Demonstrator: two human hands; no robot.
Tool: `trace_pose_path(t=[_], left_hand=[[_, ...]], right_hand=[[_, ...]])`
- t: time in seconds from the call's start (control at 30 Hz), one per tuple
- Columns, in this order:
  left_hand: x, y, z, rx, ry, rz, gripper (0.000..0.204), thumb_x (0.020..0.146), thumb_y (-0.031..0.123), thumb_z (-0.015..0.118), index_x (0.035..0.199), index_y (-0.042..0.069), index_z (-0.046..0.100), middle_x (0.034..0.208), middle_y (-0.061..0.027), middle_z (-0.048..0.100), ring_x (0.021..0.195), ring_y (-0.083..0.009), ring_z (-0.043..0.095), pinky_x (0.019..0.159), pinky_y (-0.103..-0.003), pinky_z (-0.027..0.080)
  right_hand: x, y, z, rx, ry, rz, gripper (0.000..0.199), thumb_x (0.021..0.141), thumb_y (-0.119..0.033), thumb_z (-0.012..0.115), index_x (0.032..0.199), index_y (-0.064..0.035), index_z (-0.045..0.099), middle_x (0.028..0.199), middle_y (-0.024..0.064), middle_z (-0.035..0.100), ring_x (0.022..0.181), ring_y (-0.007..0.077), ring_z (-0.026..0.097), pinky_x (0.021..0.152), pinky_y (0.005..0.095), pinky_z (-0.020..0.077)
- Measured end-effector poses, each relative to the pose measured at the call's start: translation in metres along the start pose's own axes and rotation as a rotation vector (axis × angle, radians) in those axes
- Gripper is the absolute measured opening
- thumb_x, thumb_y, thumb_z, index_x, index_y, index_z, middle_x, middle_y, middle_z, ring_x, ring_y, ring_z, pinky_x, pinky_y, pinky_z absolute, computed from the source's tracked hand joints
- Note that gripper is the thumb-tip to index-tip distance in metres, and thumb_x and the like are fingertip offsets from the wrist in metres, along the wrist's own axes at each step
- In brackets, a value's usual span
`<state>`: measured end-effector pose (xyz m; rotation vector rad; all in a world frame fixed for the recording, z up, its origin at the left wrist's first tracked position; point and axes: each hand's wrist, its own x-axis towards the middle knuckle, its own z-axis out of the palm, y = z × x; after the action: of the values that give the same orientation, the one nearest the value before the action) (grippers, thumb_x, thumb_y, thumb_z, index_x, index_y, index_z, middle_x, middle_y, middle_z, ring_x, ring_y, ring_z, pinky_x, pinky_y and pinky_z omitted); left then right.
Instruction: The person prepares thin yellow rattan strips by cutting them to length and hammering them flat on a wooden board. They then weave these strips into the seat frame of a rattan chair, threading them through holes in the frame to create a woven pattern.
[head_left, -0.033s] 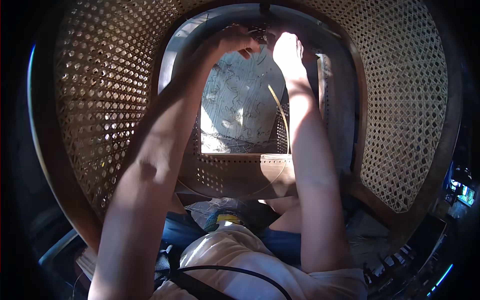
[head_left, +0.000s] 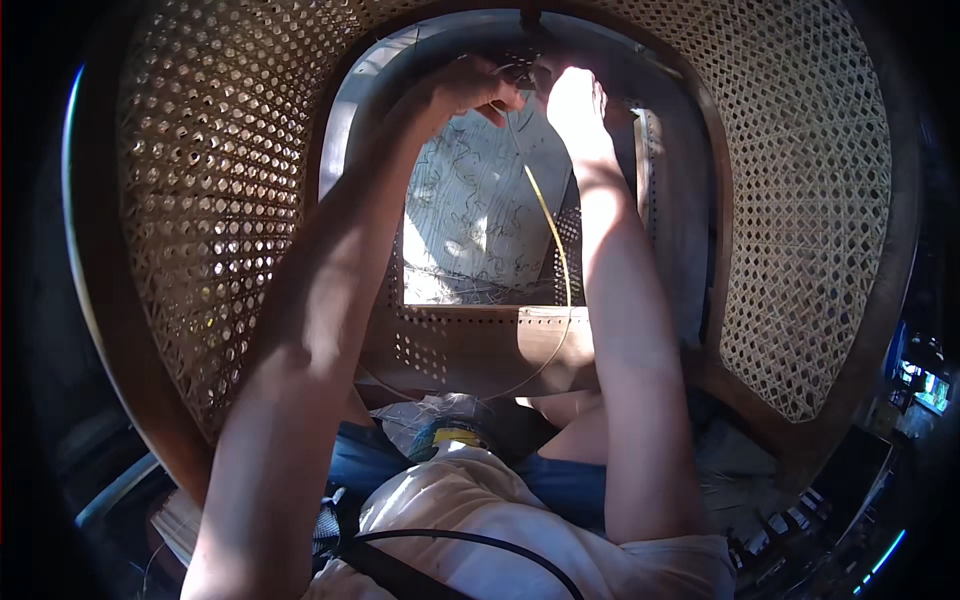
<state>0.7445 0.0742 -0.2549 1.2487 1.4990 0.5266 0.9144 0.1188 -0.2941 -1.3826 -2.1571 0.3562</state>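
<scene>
A thin, pale cane strand (head_left: 553, 225) runs down from my left hand's fingertips, curves over the front of the chair's wooden seat frame (head_left: 465, 345) and loops toward my lap. My left hand (head_left: 478, 88) is closed in a pinch at the far side of the seat opening, with the strand at its fingers. Beside it, my right hand (head_left: 576, 97) is bent into a closed grip against the far rail. Glare and shadow hide what its fingers hold. Rows of small drilled holes line the seat frame.
Woven cane panels, one on the left (head_left: 215, 200) and one on the right (head_left: 805, 200), curve around the seat inside a dark wooden rim. Through the seat opening shows a pale, marked floor board (head_left: 470, 200). A black cord (head_left: 470, 540) crosses my shirt.
The strand's upper part has shifted left and now extends up to my left fingers. Both hands stay in nearly the same place.
</scene>
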Motion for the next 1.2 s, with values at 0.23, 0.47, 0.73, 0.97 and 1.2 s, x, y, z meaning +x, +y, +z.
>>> trace_pose_path(t=[0.23,0.47,0.73,0.97,1.2], left_hand=[[-0.072,-0.002,0.003,-0.401,0.129,0.113,0.018,0.086,0.026,0.063,0.086,0.008,0.066,0.073,0.0004,0.064,0.063,-0.0092,0.066,0.044,-0.019,0.029],[-0.102,0.034,0.010,-0.616,0.180,0.101,0.021,0.092,0.024,0.056,0.094,0.006,0.066,0.082,-0.0009,0.064,0.058,-0.0085,0.060,0.045,-0.020,0.030],[-0.169,-0.004,0.116,-0.567,0.237,0.187,0.021,0.092,0.017,0.053,0.089,0.000,0.066,0.069,-0.0045,0.062,0.054,-0.0112,0.057,0.050,-0.024,0.045],[-0.200,-0.045,0.187,-0.737,0.147,-0.022,0.023,0.093,0.007,0.044,0.077,0.003,0.059,0.069,-0.0018,0.059,0.058,-0.0077,0.054,0.056,-0.024,0.047],[-0.208,-0.067,0.184,-0.688,0.117,0.073,0.022,0.097,0.018,0.048,0.090,0.002,0.062,0.073,-0.0003,0.060,0.059,-0.0052,0.054,0.055,-0.020,0.045]], right_hand=[[0.091,-0.026,-0.057,-0.124,0.369,-0.232,0.017,0.090,-0.017,0.052,0.099,-0.0035,0.055,0.097,0.0239,0.058,0.078,0.0366,0.064,0.067,0.0486,0.0499],[0.087,-0.130,-0.218,0.463,0.503,-0.119,0.020,0.093,-0.018,0.051,0.102,-0.0008,0.056,0.085,0.0200,0.063,0.078,0.0311,0.065,0.068,0.0419,0.0492],[-0.148,-0.118,-0.202,0.310,0.273,-0.162,0.013,0.096,-0.010,0.051,0.092,-0.0004,0.058,0.087,0.0099,0.065,0.078,0.0160,0.062,0.073,0.0284,0.0490],[-0.322,-0.099,-0.101,0.390,-0.055,0.442,0.011,0.094,-0.010,0.050,0.096,0.0002,0.055,0.085,0.0199,0.062,0.076,0.0397,0.062,0.064,0.0436,0.0500],[-0.319,-0.101,-0.100,0.562,-0.039,0.389,0.014,0.094,-0.010,0.052,0.103,-0.0009,0.057,0.096,0.0187,0.063,0.088,0.0369,0.062,0.076,0.0445,0.0496]])
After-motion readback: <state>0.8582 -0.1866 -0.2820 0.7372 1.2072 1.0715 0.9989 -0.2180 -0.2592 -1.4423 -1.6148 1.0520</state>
